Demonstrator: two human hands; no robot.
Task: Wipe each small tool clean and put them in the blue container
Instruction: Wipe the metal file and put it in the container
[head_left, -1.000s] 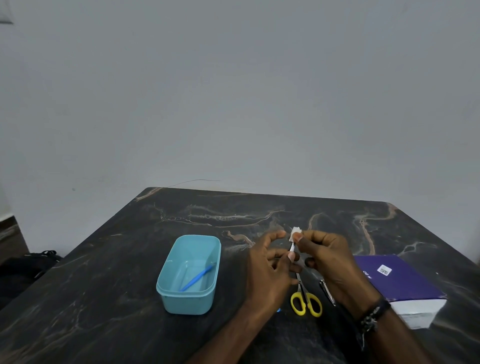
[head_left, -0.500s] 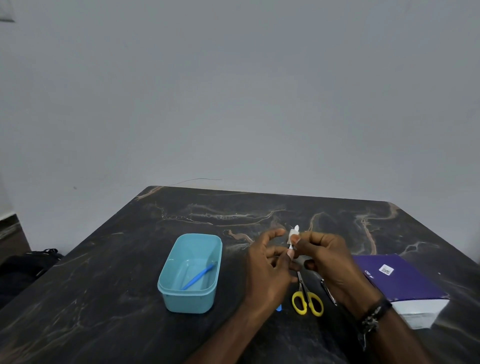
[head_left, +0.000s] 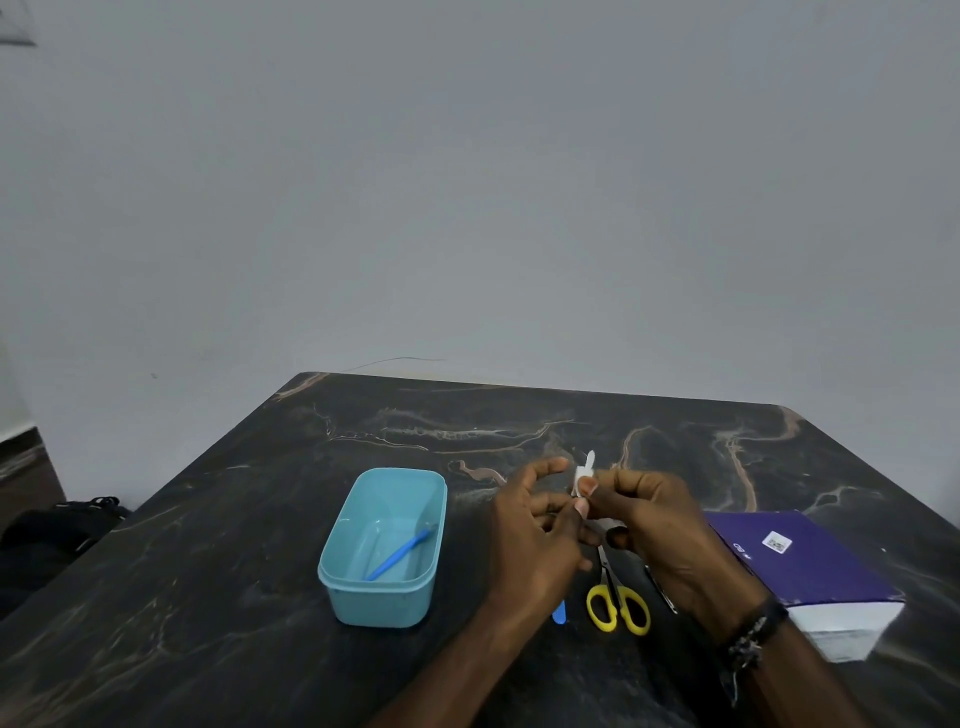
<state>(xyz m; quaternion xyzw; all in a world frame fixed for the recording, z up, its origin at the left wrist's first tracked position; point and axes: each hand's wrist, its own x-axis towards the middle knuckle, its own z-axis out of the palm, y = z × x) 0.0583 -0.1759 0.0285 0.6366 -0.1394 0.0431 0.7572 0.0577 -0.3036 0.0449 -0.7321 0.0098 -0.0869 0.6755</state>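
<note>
Off the desk's left edge, a dark bag (head_left: 49, 525) lies on the floor. On the dark marbled desk (head_left: 208, 597), left of the middle and toward the near edge, stands the blue container (head_left: 383, 548), open-topped, with a blue stick-like tool (head_left: 400, 557) lying slantwise inside it. Just right of the container, the left hand (head_left: 535, 540) is raised above the desk, its thumb and fingertips pinching the lower end of a small white tool (head_left: 583, 506). The right hand (head_left: 660, 535) meets it from the other side, pinching a white wipe (head_left: 584, 473) around the tool's upper end; a bit of white sticks up above the fingers. Under the hands, a blue tip (head_left: 558, 612) peeks out beside the left wrist, then yellow-handled scissors (head_left: 618, 605) lie flat with blades pointing toward the far edge, and a thin metal tool (head_left: 662, 590) lies just right of them. A beaded band (head_left: 753, 636) circles the right wrist. Near the right edge sits a purple box (head_left: 810, 566) with a white label.
</note>
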